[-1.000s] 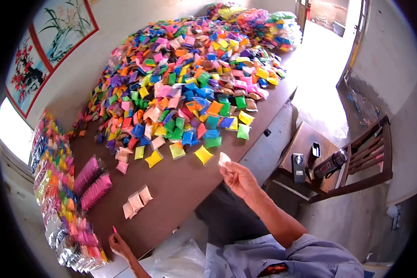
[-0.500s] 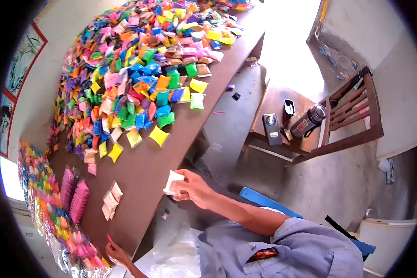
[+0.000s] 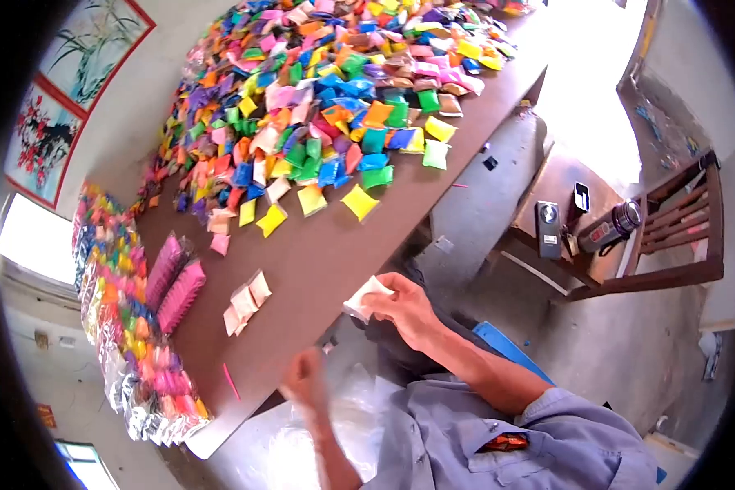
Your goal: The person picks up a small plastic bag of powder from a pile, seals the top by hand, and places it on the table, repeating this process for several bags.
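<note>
My right hand (image 3: 404, 310) grips a small white packet (image 3: 366, 298) between thumb and fingers, just off the table's front edge. My left hand (image 3: 305, 380) hangs near that edge, smeared by motion, so its fingers cannot be made out. A thin pink stick (image 3: 231, 381) lies on the brown table (image 3: 302, 253) to its left. Behind the stick, a small group of pale peach packets (image 3: 245, 304) rests on the tabletop.
A large heap of colourful packets (image 3: 327, 106) covers the table's far part. Two pink packed bundles (image 3: 180, 296) and clear bags of coloured packets (image 3: 131, 327) line the left side. At right, a wooden chair (image 3: 682, 220) and a small stand (image 3: 539, 188) hold a flask (image 3: 608, 227).
The left hand has moved right, away from the pink stick, which now lies on the table. The right hand keeps the white packet. The whole view has shifted.
</note>
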Available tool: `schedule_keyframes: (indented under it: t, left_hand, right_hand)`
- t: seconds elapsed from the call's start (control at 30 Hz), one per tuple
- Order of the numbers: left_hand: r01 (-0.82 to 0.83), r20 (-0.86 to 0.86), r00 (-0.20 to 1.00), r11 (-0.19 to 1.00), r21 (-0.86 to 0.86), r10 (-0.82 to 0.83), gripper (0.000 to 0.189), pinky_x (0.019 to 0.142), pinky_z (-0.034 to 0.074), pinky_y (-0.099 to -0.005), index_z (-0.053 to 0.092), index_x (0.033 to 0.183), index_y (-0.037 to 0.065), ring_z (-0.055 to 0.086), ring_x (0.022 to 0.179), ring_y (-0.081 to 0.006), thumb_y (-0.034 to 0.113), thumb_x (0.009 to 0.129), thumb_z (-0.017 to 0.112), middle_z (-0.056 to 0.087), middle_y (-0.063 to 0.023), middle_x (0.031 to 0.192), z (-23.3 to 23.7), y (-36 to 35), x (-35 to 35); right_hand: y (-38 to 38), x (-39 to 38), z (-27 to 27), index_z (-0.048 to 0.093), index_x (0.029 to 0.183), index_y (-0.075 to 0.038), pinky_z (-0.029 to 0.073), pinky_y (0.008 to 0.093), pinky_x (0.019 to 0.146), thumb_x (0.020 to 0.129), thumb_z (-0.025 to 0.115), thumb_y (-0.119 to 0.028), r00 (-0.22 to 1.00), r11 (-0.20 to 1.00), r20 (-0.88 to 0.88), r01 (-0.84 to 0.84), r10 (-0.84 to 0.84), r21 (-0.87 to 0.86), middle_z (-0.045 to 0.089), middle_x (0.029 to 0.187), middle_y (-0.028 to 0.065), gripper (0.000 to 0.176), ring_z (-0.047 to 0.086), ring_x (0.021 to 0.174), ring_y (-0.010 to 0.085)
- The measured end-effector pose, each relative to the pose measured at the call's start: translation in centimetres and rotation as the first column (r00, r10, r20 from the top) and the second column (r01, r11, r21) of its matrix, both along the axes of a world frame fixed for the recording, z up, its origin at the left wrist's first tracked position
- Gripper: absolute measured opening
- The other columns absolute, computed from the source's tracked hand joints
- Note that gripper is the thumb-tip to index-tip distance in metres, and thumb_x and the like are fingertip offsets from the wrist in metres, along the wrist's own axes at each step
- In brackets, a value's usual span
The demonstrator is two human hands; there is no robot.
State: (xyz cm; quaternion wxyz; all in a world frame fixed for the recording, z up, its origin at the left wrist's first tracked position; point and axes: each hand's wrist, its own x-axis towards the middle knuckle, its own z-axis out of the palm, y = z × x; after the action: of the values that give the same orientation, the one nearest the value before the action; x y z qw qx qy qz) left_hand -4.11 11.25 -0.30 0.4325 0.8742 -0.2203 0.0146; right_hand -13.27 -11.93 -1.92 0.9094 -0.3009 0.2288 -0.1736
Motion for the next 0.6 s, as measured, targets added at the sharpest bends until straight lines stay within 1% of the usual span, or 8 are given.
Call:
schedule_keyframes:
  t: [0.13,0.2,0.23,0.37,0.47,0.5,0.57,0.6]
  left_hand:
    - [0.101,-0.407,0.889,0.956,-0.274,-0.210,0.048,0.058,0.047,-0.0289,0.070,0.088,0.000,0.059,0.064,-0.0137,0.044,0.106,0.063,0.066,-0.0047,0.074,1.4,-8.4,-3.8]
    - [-0.007,-0.529,0.822,0.924,-0.383,-0.213,0.049,0.062,0.042,-0.0273,0.073,0.092,0.000,0.055,0.073,-0.0088,0.044,0.108,0.058,0.065,-0.0011,0.079,2.5,-10.5,-4.2]
    - [-0.001,-0.529,0.819,0.921,-0.390,-0.223,0.047,0.063,0.042,-0.0271,0.072,0.094,0.000,0.055,0.073,-0.0084,0.043,0.108,0.059,0.065,-0.0006,0.080,1.8,-10.4,-3.7]
    - [-0.070,-0.501,0.834,0.858,-0.509,-0.229,0.038,0.062,0.043,-0.0275,0.069,0.096,0.001,0.054,0.072,-0.0078,0.037,0.106,0.063,0.063,0.0005,0.078,1.7,-11.0,-3.0]
    - [-0.044,-0.544,0.789,0.858,-0.513,-0.285,0.025,0.059,0.044,-0.0269,0.068,0.098,0.006,0.054,0.069,-0.0078,0.030,0.105,0.067,0.063,0.0032,0.083,-0.2,-8.8,-1.1]
    - [-0.100,-0.571,0.786,0.864,-0.494,-0.236,0.020,0.060,0.043,-0.0265,0.069,0.094,0.006,0.054,0.068,-0.0080,0.024,0.104,0.065,0.062,0.0030,0.081,1.8,-9.7,-1.7]
    - [-0.016,-0.488,0.848,0.912,-0.410,-0.205,0.019,0.060,0.044,-0.0267,0.069,0.093,0.005,0.054,0.068,-0.0082,0.020,0.104,0.065,0.062,0.0021,0.079,1.8,-9.4,-1.2]
    - [0.058,-0.400,0.898,0.950,-0.306,-0.184,0.018,0.060,0.044,-0.0269,0.070,0.093,0.004,0.054,0.067,-0.0083,0.017,0.103,0.064,0.062,0.0013,0.078,1.6,-9.1,-1.0]
  right_hand:
    - [1.4,-0.8,0.5,0.067,0.118,0.000,0.054,0.0257,0.089,0.093,0.073,0.005,0.992,0.891,0.025,0.122,-0.123,-0.437,0.072,0.113,0.0039,0.026,0.066,0.100,0.0093]
    - [1.9,-1.6,1.5,0.065,0.110,0.000,0.055,0.0258,0.086,0.090,0.072,0.007,0.988,0.744,-0.041,0.084,-0.148,-0.663,0.070,0.121,0.0110,0.022,0.067,0.100,0.0104]
    - [2.0,-1.7,1.2,0.063,0.105,0.000,0.057,0.0287,0.088,0.084,0.071,0.012,0.990,0.654,0.063,0.129,-0.124,-0.745,0.065,0.133,0.0177,0.026,0.071,0.111,0.0187]
    - [2.5,-1.5,0.3,0.064,0.101,-0.003,0.058,0.0362,0.094,0.078,0.072,0.017,0.966,0.386,0.236,0.257,-0.103,-0.886,0.056,0.143,0.0216,0.032,0.063,0.130,0.0345]
    - [2.8,-1.6,-0.4,0.063,0.105,-0.004,0.056,0.0357,0.097,0.078,0.073,0.015,0.982,0.239,0.178,0.189,-0.068,-0.952,0.056,0.143,0.0217,0.034,0.062,0.131,0.0339]
    - [3.2,-1.5,-0.4,0.063,0.105,-0.004,0.056,0.0357,0.097,0.078,0.073,0.015,0.981,0.237,0.184,0.194,-0.065,-0.952,0.056,0.143,0.0217,0.034,0.062,0.131,0.0339]
    - [3.5,-1.5,-0.4,0.062,0.118,-0.003,0.052,0.0322,0.100,0.091,0.075,0.002,0.965,0.605,0.212,0.260,-0.152,-0.752,0.066,0.125,0.0116,0.030,0.062,0.122,0.0192]
    - [3.2,-1.4,-0.3,0.062,0.118,-0.003,0.052,0.0322,0.100,0.091,0.075,0.002,0.965,0.602,0.215,0.261,-0.149,-0.755,0.066,0.125,0.0116,0.030,0.062,0.122,0.0192]
